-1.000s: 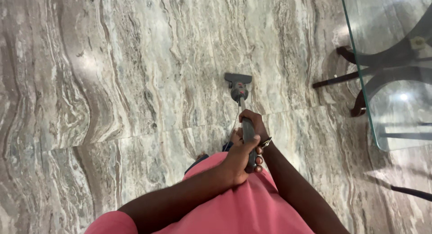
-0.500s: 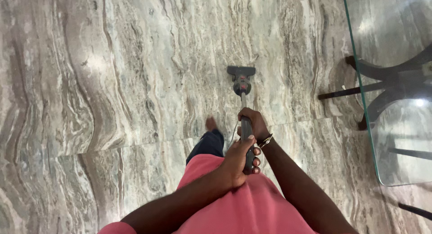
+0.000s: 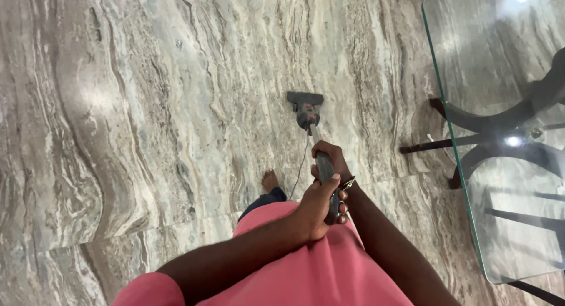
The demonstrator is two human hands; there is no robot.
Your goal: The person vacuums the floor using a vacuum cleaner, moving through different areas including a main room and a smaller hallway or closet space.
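Observation:
I hold a grey stick vacuum by its handle point(image 3: 325, 170) with both hands. My left hand point(image 3: 318, 205) grips the lower part of the handle near my pink shirt. My right hand point(image 3: 333, 159), with a bracelet at the wrist, is wrapped around the handle just above it. The vacuum's grey floor head point(image 3: 305, 100) rests on the marble floor point(image 3: 147, 106) ahead of me, with a thin cord point(image 3: 302, 162) trailing back beside the shaft. My bare foot point(image 3: 269, 180) is set on the floor to the left of the shaft.
A glass-topped table point(image 3: 459, 165) with a dark curved base point(image 3: 465, 120) stands close on the right, its near edge running down the frame. Veined marble floor stretches to the left and ahead.
My foot has stepped forward onto the floor. The view has shifted so the glass table sits nearer and further left, and the floor head lies slightly further left.

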